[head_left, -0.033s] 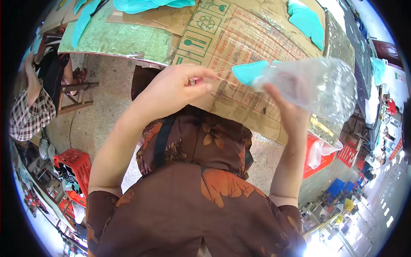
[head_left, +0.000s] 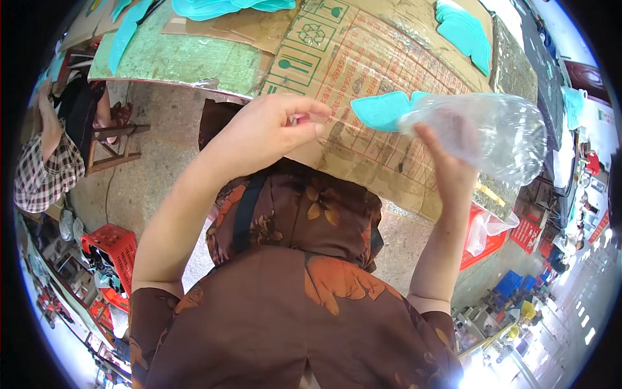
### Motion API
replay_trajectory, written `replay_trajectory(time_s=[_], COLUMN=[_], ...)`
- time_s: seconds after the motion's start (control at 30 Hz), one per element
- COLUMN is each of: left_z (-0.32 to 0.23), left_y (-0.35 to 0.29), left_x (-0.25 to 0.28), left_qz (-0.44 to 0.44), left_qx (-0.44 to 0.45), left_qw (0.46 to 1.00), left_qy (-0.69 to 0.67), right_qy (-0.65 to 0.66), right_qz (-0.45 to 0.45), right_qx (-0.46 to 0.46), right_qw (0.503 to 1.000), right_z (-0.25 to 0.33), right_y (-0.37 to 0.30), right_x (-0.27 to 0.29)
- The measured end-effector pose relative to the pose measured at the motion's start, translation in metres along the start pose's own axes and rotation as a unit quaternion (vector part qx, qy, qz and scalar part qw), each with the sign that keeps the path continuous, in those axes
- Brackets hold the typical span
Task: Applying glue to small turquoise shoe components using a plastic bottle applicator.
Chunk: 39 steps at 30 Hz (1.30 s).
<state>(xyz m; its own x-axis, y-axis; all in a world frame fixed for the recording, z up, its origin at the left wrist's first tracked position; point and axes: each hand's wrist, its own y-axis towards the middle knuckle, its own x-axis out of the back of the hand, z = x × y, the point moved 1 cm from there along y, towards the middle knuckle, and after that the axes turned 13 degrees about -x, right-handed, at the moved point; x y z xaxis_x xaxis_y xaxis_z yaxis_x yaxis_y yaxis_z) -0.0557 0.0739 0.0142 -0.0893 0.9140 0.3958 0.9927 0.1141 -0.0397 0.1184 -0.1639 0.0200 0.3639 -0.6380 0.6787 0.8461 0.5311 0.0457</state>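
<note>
A clear plastic bottle (head_left: 512, 133), on its side with the narrow end pointing left, is gripped by my right hand (head_left: 453, 162) over the right part of the cardboard. Beneath and beside that narrow end lie turquoise cut pieces (head_left: 383, 110) shaped like curved leaves, partly hidden by the bottle. My left hand (head_left: 269, 129) hovers near the front edge of the cardboard sheet (head_left: 363, 146). Its fingers are loosely bent, with a gap between thumb and forefinger and nothing seen in them.
More turquoise pieces (head_left: 463, 35) are stacked at the far right of the table, with another pile (head_left: 227, 6) at the far edge. A person in a checked garment (head_left: 48, 165) sits at the left by a wooden stool (head_left: 116, 149). Red crates (head_left: 110, 253) stand on the floor.
My right hand and the bottle have shifted slightly to the right, showing more of the turquoise pieces. My left hand has barely moved.
</note>
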Motion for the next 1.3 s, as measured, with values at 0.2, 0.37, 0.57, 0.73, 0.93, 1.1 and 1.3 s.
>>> replay_trajectory(time_s=[0.2, 0.37, 0.57, 0.73, 0.93, 1.1, 1.3], left_z=[-0.005, -0.010, -0.022, -0.026, -0.038, -0.036, -0.036], left_y=[0.032, 0.046, 0.049, 0.049, 0.051, 0.050, 0.050], left_x=[-0.010, -0.014, -0.018, -0.019, -0.021, -0.020, -0.018], left_qz=[0.016, 0.031, 0.039, 0.047, 0.061, 0.069, 0.071], left_qx=[0.064, 0.052, 0.069, 0.059, 0.047, 0.037, 0.054], left_qw=[0.998, 0.997, 0.995, 0.993, 0.985, 0.987, 0.986], left_qy=[-0.024, 0.039, 0.065, 0.090, 0.154, 0.143, 0.138], right_qy=[0.046, 0.117, 0.056, 0.114, 0.112, 0.062, 0.089], right_qz=[-0.076, -0.014, -0.113, -0.052, -0.080, -0.019, -0.054], right_qx=[-0.023, -0.049, 0.038, -0.074, -0.061, -0.072, -0.076], right_qw=[0.996, 0.992, 0.991, 0.989, 0.989, 0.995, 0.992], right_z=[-0.001, 0.010, 0.007, -0.007, -0.010, -0.014, -0.018], right_y=[0.015, 0.022, 0.041, 0.047, 0.028, 0.023, 0.055], right_x=[-0.008, -0.001, -0.013, 0.004, 0.009, 0.024, 0.022])
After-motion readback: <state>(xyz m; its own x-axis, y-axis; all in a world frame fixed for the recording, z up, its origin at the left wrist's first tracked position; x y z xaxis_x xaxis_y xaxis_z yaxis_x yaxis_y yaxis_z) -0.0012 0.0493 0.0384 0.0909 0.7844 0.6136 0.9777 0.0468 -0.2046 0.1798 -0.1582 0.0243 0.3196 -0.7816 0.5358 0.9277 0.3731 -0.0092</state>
